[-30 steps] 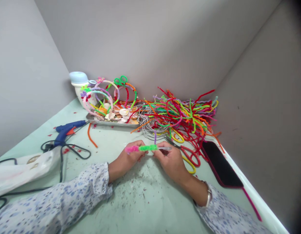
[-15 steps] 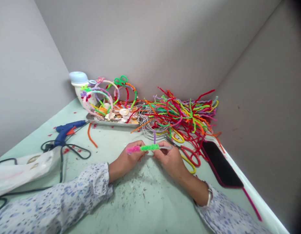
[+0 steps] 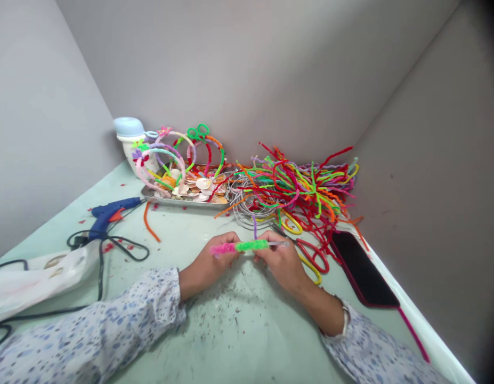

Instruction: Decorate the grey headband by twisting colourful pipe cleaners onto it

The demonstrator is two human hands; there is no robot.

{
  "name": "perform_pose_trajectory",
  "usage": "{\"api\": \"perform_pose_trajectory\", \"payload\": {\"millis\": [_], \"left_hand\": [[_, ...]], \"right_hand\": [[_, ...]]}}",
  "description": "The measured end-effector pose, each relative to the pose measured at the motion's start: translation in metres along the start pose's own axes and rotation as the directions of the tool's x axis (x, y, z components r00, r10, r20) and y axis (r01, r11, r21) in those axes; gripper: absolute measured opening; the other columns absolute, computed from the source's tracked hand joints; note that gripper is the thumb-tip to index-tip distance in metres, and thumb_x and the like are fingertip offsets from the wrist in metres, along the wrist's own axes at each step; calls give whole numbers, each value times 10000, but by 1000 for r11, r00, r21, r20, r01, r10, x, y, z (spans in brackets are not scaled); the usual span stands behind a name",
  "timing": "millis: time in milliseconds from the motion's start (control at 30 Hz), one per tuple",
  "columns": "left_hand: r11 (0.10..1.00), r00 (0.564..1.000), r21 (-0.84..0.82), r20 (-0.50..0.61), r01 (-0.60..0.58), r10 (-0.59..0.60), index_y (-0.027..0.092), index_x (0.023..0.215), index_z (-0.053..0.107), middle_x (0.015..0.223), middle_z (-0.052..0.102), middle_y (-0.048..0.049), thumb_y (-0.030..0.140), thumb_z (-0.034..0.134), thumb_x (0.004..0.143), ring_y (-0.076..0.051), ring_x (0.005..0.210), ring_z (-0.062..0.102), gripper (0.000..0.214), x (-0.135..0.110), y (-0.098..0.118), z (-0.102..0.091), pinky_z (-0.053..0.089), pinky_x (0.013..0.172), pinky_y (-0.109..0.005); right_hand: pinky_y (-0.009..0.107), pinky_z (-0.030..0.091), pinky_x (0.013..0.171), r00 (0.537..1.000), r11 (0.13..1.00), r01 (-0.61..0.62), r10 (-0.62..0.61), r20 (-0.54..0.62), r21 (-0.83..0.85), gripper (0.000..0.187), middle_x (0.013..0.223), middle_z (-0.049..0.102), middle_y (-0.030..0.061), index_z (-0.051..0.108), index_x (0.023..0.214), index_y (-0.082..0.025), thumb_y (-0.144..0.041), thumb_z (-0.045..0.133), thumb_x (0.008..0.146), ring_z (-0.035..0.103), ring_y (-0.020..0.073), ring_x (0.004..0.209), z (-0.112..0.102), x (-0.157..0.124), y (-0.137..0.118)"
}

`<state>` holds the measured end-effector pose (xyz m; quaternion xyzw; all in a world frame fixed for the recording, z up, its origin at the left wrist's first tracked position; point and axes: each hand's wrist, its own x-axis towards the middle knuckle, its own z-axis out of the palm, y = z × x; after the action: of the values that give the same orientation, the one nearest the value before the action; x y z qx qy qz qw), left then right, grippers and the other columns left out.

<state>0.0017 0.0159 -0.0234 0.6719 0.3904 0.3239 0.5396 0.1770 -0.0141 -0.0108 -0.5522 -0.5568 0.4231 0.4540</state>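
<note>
Between my two hands lies a headband (image 3: 251, 245), seen from above, wrapped in fuzzy pink pipe cleaner at the left and green in the middle, with a bare pale end at the right. My left hand (image 3: 215, 261) is closed on its pink part. My right hand (image 3: 281, 261) pinches it near the green wrap and the bare end. A short purple pipe cleaner (image 3: 254, 226) sticks up from the band beside my right fingers. Some fingertips of both hands are hidden behind the band.
At the back, a metal tray (image 3: 186, 204) holds shells and several wrapped headbands, beside a white bottle (image 3: 130, 141). Pipe cleaners (image 3: 302, 186) pile over a wire coil (image 3: 247, 210). Scissors (image 3: 314, 256) and a phone (image 3: 364, 269) lie right; a blue glue gun (image 3: 111, 213) with its cord lies left.
The headband and both hands have shifted slightly to the right. The purple pipe cleaner moved a little with them, and the grip looks the same.
</note>
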Motion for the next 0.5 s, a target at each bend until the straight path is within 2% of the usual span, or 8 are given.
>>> {"api": "perform_pose_trajectory", "payload": {"millis": [200,500], "left_hand": [[999,999,-52,-31,15,-17,171,712,526,583,459,38,275,498,801,-104,525,390,139,1,-2,0,287,495,-222],[999,999,31,-26,21,-20,173,692,502,545,435,54,326,515,813,-98,502,357,195,0,4,2,258,475,-216]], "right_hand": [[239,382,486,999,999,37,-37,-3,19,101,539,582,-30,596,746,-189,-289,602,755,505,137,499,3,1,3],[238,360,469,999,1000,-2,2,-47,-5,123,500,539,-37,574,683,-190,-282,562,764,479,135,483,3,0,0]]}}
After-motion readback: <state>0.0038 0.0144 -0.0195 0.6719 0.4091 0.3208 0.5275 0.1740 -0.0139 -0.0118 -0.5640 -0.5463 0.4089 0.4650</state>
